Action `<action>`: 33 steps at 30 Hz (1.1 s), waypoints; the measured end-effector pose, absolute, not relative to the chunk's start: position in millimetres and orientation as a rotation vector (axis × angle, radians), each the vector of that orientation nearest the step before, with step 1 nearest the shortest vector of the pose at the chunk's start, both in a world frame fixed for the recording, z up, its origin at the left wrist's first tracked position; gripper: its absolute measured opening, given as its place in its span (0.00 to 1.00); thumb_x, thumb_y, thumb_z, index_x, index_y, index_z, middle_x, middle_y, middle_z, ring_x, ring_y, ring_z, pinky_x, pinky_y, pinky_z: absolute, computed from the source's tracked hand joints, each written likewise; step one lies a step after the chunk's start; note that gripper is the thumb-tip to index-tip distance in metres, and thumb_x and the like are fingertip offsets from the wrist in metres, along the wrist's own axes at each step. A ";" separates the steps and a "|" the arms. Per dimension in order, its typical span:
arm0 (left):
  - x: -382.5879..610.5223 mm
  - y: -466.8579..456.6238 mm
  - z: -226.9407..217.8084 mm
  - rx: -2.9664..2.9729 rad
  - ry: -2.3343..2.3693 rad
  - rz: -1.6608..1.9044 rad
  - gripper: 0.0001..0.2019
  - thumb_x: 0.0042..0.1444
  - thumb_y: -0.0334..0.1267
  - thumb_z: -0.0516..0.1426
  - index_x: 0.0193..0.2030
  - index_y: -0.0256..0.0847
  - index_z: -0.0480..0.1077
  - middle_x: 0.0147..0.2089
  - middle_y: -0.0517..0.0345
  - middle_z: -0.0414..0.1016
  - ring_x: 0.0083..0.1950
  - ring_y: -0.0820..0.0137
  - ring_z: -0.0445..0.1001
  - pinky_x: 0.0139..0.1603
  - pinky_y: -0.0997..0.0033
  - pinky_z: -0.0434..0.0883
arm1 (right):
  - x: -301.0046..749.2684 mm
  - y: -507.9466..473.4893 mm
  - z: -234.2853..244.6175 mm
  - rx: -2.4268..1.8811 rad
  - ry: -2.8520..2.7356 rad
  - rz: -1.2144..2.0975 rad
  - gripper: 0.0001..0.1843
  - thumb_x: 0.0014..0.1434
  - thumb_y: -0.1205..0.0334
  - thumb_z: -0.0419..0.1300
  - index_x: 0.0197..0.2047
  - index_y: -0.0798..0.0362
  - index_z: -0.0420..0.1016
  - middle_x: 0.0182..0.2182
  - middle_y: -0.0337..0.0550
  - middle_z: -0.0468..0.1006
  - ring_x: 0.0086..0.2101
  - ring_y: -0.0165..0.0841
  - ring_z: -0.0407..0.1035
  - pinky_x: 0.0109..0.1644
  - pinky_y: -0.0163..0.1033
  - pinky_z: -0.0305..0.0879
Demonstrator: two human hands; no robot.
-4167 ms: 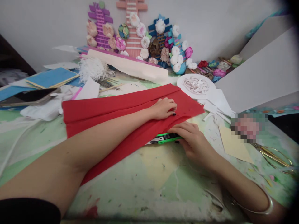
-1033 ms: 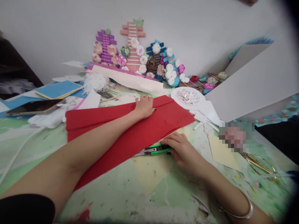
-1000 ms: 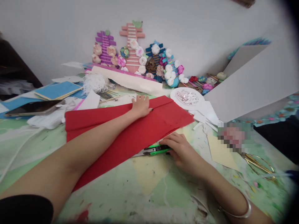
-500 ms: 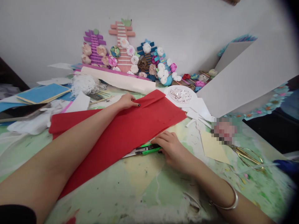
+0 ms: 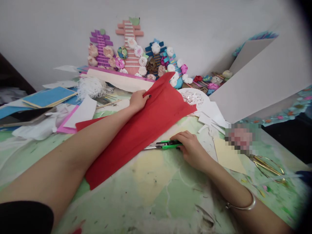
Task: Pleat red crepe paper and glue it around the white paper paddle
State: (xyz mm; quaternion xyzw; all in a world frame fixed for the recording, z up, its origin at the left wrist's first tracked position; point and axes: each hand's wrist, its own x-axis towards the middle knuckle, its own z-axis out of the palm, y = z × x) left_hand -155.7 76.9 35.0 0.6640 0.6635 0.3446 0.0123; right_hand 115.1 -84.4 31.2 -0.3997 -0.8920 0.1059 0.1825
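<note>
A large sheet of red crepe paper [image 5: 146, 125] lies slanted across the table, its far corner lifted and creased. My left hand [image 5: 138, 99] grips the upper part of this sheet, thumb on top and the other fingers hidden. Just off the paper's near edge, my right hand [image 5: 190, 146] is closed around a green and black utility knife [image 5: 168, 145]. The knife's metal blade points left, and its tip reaches the paper's edge, partly hidden there.
Beyond the paper stand colourful stick crafts [image 5: 133, 48] with paper flowers. A white plate [image 5: 207, 97] holds small white pieces. Gold-handled scissors [image 5: 268, 165] and a cream paper piece [image 5: 229, 157] lie right. White string [image 5: 90, 87] and blue boards [image 5: 50, 97] are at left.
My left hand has raised the red paper's far corner and shifted the sheet up and right. The right hand and knife have moved slightly right and away. The view has shifted a little.
</note>
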 end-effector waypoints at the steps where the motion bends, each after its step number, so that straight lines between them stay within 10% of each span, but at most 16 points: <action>1: -156.2 76.6 35.0 2.089 2.102 1.029 0.13 0.62 0.45 0.50 0.42 0.40 0.71 0.45 0.48 0.71 0.48 0.57 0.67 0.49 0.63 0.63 | 115.7 -82.8 30.0 -1.131 -2.508 0.291 0.24 0.49 0.83 0.50 0.43 0.51 0.73 0.42 0.47 0.77 0.45 0.40 0.66 0.45 0.45 0.55; 9: -156.3 26.8 51.1 2.460 2.060 0.855 0.17 0.59 0.38 0.55 0.54 0.38 0.66 0.56 0.43 0.64 0.57 0.53 0.62 0.57 0.54 0.61 | 118.9 -76.7 27.4 -1.141 -2.443 0.218 0.24 0.48 0.83 0.49 0.43 0.51 0.73 0.45 0.47 0.77 0.48 0.40 0.68 0.49 0.48 0.52; 18: -164.1 -89.3 26.8 2.464 1.614 0.366 0.26 0.60 0.53 0.52 0.61 0.44 0.63 0.66 0.48 0.62 0.66 0.53 0.58 0.63 0.51 0.59 | 118.1 -73.1 22.9 -1.059 -2.532 0.250 0.23 0.51 0.80 0.50 0.46 0.52 0.72 0.46 0.49 0.76 0.48 0.41 0.67 0.53 0.52 0.54; 33: -179.7 -86.0 9.9 2.457 1.436 0.580 0.21 0.65 0.47 0.46 0.62 0.49 0.66 0.65 0.53 0.64 0.67 0.59 0.59 0.66 0.49 0.54 | 110.3 -66.8 11.6 -1.051 -2.504 0.152 0.18 0.58 0.73 0.52 0.48 0.52 0.74 0.48 0.52 0.76 0.50 0.45 0.66 0.52 0.53 0.54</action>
